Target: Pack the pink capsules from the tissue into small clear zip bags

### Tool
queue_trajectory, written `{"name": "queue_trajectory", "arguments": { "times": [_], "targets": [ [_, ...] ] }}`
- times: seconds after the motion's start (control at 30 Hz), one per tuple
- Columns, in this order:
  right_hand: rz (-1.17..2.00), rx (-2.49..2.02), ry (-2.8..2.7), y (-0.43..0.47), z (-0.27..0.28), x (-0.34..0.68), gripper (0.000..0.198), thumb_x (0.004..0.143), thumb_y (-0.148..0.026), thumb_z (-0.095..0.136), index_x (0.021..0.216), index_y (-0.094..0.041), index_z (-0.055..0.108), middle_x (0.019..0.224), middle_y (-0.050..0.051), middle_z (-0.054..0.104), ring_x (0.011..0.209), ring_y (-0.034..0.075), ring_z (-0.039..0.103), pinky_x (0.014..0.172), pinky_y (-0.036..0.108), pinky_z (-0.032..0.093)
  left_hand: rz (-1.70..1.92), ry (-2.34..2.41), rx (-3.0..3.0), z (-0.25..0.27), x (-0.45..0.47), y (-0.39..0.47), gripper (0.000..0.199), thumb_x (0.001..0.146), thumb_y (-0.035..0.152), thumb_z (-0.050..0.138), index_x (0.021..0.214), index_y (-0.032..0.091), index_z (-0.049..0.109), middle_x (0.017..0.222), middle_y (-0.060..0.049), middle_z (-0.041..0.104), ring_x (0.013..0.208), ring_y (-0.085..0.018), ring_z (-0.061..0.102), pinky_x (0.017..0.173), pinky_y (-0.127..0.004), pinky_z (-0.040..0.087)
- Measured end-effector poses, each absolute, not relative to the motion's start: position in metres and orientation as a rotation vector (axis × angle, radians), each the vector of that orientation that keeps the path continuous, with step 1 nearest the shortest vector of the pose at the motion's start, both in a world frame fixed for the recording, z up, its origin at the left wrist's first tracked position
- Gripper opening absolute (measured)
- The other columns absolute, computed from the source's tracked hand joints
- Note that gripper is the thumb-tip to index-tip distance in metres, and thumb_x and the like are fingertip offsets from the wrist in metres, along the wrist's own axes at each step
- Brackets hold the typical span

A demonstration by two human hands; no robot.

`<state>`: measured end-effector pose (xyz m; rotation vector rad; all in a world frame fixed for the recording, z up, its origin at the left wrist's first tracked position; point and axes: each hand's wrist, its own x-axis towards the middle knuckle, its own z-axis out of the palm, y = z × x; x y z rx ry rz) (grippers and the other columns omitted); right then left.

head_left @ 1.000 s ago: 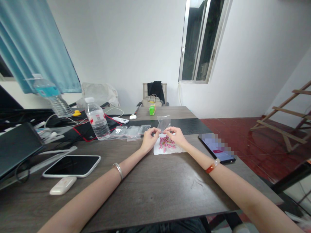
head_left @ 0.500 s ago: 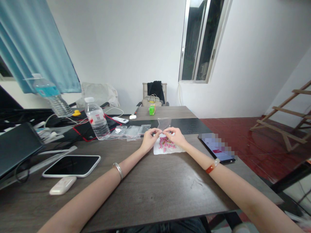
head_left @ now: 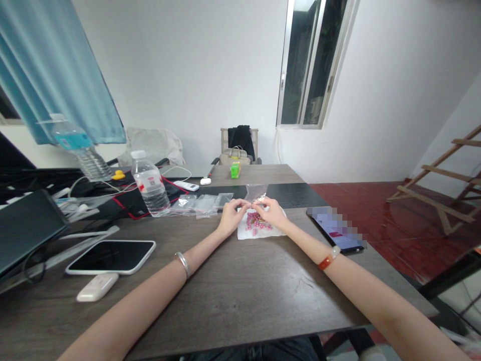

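A small clear plastic bag (head_left: 256,192) stands up between my two hands, pinched along its near edge. My left hand (head_left: 233,215) grips its left side between thumb and fingers. At the right side, my right hand (head_left: 272,212) pinches it the same way. Just below the fingers, a heap of pink beads (head_left: 254,223) lies on a white sheet (head_left: 245,234), partly covered by my right hand. Several more flat clear bags (head_left: 206,204) lie to the left of my left hand.
A water bottle (head_left: 149,185) stands left of the bags. A white-edged phone (head_left: 112,256) and a white case (head_left: 97,287) lie at the left, near a laptop (head_left: 30,230). Another phone (head_left: 334,229) lies at the right. A green box (head_left: 235,170) sits farther back.
The clear bag has shifted slightly to the right and tilted a little in my fingers. Both hands have stayed nearly in place, still pinching it.
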<state>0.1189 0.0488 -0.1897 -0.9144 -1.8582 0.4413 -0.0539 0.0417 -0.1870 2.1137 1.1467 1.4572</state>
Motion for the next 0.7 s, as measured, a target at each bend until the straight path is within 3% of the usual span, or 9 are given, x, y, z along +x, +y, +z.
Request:
{"name": "queue_trajectory", "arguments": {
  "times": [0.43, 0.7],
  "targets": [
    [0.385, -0.978, -1.966, 0.051, -0.185, 0.114, 0.018, 0.084, -0.02, 0.057, 0.077, -0.017, 0.073, 0.084, 0.006, 0.073, 0.084, 0.02, 0.063, 0.08, 0.03, 0.044, 1.366, 1.303, 2.211, -0.187, -0.056, 0.042, 0.015, 0.084, 0.027, 0.055, 0.077, 0.018, 0.067, 0.08, -0.004, 0.071, 0.079, -0.019, 0.062, 0.075, -0.03, 0.044],
    [0.646, -1.141, -1.864, 0.073, -0.166, 0.09, 0.026, 0.082, -0.034, 0.062, 0.077, -0.013, 0.075, 0.077, 0.007, 0.073, 0.072, 0.017, 0.065, 0.067, 0.024, 0.044, 1.406, 1.404, 2.046, -0.174, -0.076, 0.058, 0.027, 0.083, 0.037, 0.052, 0.075, 0.016, 0.066, 0.075, -0.004, 0.069, 0.073, -0.017, 0.061, 0.07, -0.026, 0.045]
  ]
}}
